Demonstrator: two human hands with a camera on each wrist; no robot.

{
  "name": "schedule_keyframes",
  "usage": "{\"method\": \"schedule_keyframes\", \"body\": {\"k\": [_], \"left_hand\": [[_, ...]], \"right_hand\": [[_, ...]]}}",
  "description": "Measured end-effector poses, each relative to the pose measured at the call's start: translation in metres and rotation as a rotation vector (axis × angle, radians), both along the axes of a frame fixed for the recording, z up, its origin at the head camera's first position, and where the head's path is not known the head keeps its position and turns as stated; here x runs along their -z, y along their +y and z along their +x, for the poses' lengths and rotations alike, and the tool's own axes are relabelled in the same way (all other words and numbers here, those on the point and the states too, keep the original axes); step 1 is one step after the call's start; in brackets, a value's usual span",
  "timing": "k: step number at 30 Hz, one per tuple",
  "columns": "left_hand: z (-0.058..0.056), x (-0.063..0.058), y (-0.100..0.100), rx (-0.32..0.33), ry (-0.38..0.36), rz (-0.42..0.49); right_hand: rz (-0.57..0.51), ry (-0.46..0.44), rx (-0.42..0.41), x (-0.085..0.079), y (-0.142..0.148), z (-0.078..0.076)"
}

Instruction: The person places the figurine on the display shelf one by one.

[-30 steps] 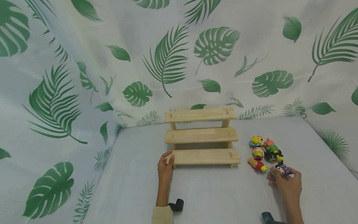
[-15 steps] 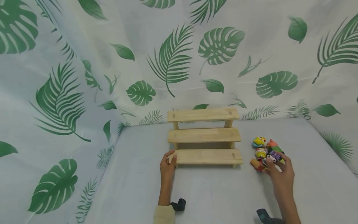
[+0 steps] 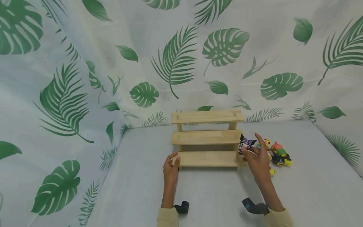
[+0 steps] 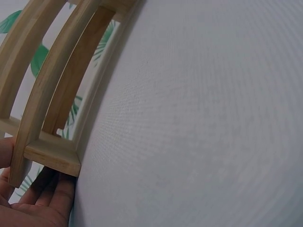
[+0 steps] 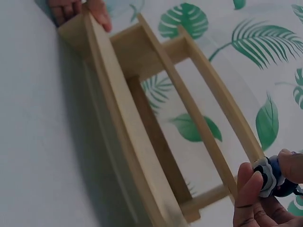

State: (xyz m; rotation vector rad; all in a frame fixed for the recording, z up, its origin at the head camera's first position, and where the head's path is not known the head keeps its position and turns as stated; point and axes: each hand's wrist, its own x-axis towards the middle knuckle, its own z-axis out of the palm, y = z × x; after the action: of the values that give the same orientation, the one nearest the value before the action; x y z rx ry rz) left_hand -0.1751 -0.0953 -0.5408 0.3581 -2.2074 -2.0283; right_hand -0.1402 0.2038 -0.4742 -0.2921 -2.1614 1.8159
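A three-tier wooden shelf (image 3: 208,158) stands on the pale cloth, its steps rising toward the back. My left hand (image 3: 171,168) grips the left end of the lowest step; in the left wrist view its thumb and fingers (image 4: 61,198) lie around that wooden end. My right hand (image 3: 259,164) pinches a small figurine (image 3: 246,143) with a black pointed hood, white face and purple parts. It is held up at the right end of the shelf, overlapping the middle step in the head view. From the right wrist view, the figurine (image 5: 269,176) sits between thumb and fingertips.
Several colourful toy figurines (image 3: 280,154) lie in a cluster right of the shelf, partly hidden behind my right hand. A leaf-printed cloth (image 3: 173,60) hangs behind and on both sides. Dark wrist cameras (image 3: 255,206) stick out from my wrists.
My right hand has lifted the black-hooded figurine from beside the cluster and carried it left and up to the shelf's right end. The left hand keeps its grip on the shelf.
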Motion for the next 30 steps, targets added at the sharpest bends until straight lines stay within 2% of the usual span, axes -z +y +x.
{"method": "schedule_keyframes", "body": {"k": [6,9,13,20,25,30], "left_hand": [[0.009,-0.025,-0.001,0.031,0.001,0.014],[0.012,-0.031,-0.002,0.038,-0.003,0.012],[0.013,-0.032,-0.003,0.025,0.007,0.015],[0.011,-0.030,-0.004,0.026,0.032,0.020],[0.010,-0.028,-0.004,0.035,0.018,0.034],[0.010,-0.026,-0.003,0.040,0.013,0.026]], "right_hand": [[-0.145,0.004,-0.069,-0.004,-0.014,-0.011],[-0.173,0.012,-0.101,-0.005,-0.020,-0.017],[-0.190,0.042,-0.142,-0.010,-0.028,-0.029],[-0.164,0.142,-0.251,-0.029,-0.046,-0.057],[-0.172,0.138,-0.328,-0.038,-0.063,-0.075],[-0.116,0.150,-0.346,-0.043,-0.079,-0.086]]}}
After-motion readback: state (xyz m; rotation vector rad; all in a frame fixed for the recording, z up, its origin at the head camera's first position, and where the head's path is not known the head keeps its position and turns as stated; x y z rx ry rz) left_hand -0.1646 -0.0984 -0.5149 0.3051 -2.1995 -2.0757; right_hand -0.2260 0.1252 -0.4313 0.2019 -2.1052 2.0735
